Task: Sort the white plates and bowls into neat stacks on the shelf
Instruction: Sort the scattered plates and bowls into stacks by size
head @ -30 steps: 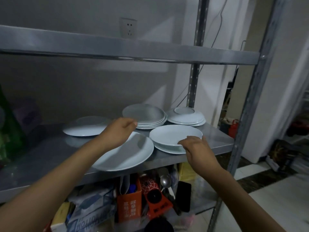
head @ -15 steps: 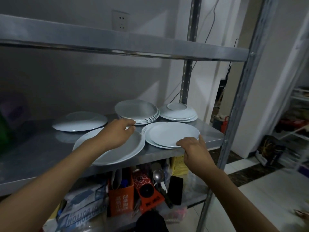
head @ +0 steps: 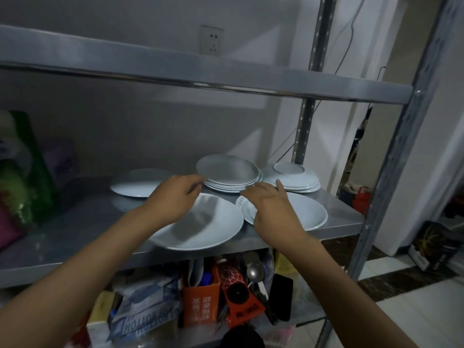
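a grey metal shelf (head: 82, 222) carries all the white crockery, and everything here is placed against its front edge. overhanging that edge sits a large round white plate (head: 200, 222). the left hand (head: 173, 197) reaches over the far rim of this plate, fingers loosely curled and pointing toward the back; whether they touch the plate or anything else cannot be told, and they grip nothing visible. just right of the large plate, near the same front edge, lies a short pile of white plates (head: 308, 212), the top one broad and shallow. the right hand (head: 271, 207) is spread over the left part of this pile, fingers straight and fanned, thumb down at its near rim; it looks to rest on the top plate without curling round it. farther back from the front edge, behind the two hands, stands a stack of white oval plates (head: 228, 172). to the right of that stack, by the rear upright, sits a stack of upturned white dishes (head: 291, 177), bases showing. back and to the left lies a single white plate (head: 138, 182), flat on the shelf.
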The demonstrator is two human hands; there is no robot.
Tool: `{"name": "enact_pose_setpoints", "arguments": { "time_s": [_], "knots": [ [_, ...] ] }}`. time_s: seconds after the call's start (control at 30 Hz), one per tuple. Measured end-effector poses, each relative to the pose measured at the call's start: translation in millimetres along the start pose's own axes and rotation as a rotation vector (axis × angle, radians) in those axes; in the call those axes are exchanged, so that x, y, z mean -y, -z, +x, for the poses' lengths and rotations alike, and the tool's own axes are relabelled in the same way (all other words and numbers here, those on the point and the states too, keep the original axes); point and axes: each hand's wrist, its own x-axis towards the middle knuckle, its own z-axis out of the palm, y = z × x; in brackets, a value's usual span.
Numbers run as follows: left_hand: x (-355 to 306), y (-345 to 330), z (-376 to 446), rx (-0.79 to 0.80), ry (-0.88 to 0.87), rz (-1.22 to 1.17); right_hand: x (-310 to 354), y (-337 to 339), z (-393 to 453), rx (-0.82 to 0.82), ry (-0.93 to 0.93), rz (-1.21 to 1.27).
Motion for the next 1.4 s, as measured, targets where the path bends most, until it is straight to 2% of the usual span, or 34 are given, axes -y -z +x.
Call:
{"name": "enact_pose_setpoints", "arguments": {
  "time_s": [0.33,0.47,0.63,0.93,1.13,1.4],
  "knots": [
    [105,37,-8,0.013,0.148,0.242,74,-33,62,0.026,0.209,0.063],
    [136,32,-9,0.104,0.186,0.263,88,-51,76,0.025,0.266,0.090],
    [173,25,2,0.142,0.189,0.259,94,-71,91,0.018,0.291,0.106],
    [196,6,13,0.174,0.190,0.422,95,-84,94,-0.017,0.289,0.206],
    [194,3,15,0.228,0.088,0.764,93,-83,92,-0.040,0.252,0.274],
    [187,23,14,0.267,0.043,0.762,93,-79,87,-0.026,0.222,0.309]
  ]
}}
